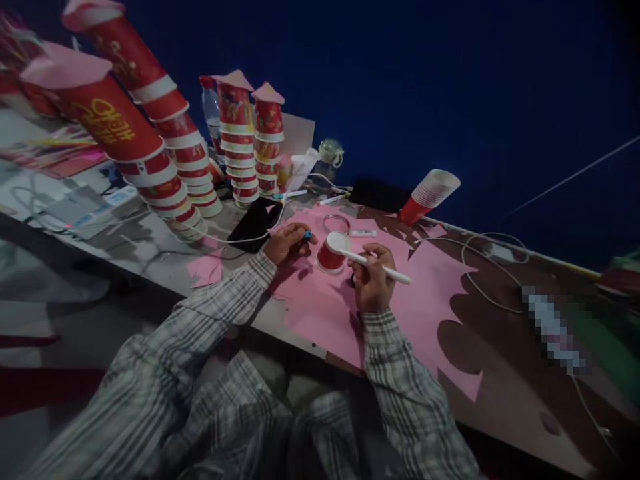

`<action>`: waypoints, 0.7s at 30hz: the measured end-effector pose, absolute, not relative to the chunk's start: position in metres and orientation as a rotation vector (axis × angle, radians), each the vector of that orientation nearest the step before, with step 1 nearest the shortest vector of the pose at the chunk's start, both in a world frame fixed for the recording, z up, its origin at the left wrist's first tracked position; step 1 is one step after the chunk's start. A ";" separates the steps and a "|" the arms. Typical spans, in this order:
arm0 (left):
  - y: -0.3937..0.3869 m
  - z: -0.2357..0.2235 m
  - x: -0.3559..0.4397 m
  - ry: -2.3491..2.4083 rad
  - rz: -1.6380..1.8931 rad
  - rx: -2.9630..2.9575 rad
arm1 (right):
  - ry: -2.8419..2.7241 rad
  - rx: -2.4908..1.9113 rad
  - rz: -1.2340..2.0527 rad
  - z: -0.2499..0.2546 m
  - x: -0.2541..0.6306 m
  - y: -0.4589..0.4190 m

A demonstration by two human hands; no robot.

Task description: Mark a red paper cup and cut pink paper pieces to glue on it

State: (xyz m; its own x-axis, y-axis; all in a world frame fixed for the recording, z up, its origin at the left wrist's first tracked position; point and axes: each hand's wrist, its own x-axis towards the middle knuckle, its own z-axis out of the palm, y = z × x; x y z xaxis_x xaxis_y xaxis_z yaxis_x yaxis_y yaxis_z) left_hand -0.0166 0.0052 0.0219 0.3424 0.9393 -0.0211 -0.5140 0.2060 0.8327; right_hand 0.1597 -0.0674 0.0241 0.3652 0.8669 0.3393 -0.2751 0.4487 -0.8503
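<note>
A red and white paper cup (331,259) stands upside down on pink paper (320,313), between my two hands. My right hand (374,277) grips a white marker pen (397,274), its tip close to the top of the cup. To the left of the cup, my left hand (290,243) pinches a small blue pen cap (307,234). Behind the cup lie a roll of clear tape (336,225) and a small white stick (363,233), perhaps a glue stick.
Tall towers of red and white paper cups (150,173) with pink paper tops rise at the left. A stack of paper cups (431,193) leans at the back right. A black tablet or phone (254,224), a power strip (107,205) and white cables lie about.
</note>
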 end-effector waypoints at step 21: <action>0.001 0.014 -0.012 0.673 0.976 1.111 | -1.290 -0.854 0.877 0.014 0.155 -0.077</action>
State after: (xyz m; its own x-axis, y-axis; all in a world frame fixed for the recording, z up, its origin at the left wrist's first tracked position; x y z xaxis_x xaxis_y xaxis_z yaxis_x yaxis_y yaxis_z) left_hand -0.0123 0.0007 0.0136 0.4395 0.8981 0.0196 -0.3012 0.1268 0.9451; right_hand 0.1550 -0.0774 0.0137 0.0722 0.9027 0.4242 -0.0628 0.4286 -0.9013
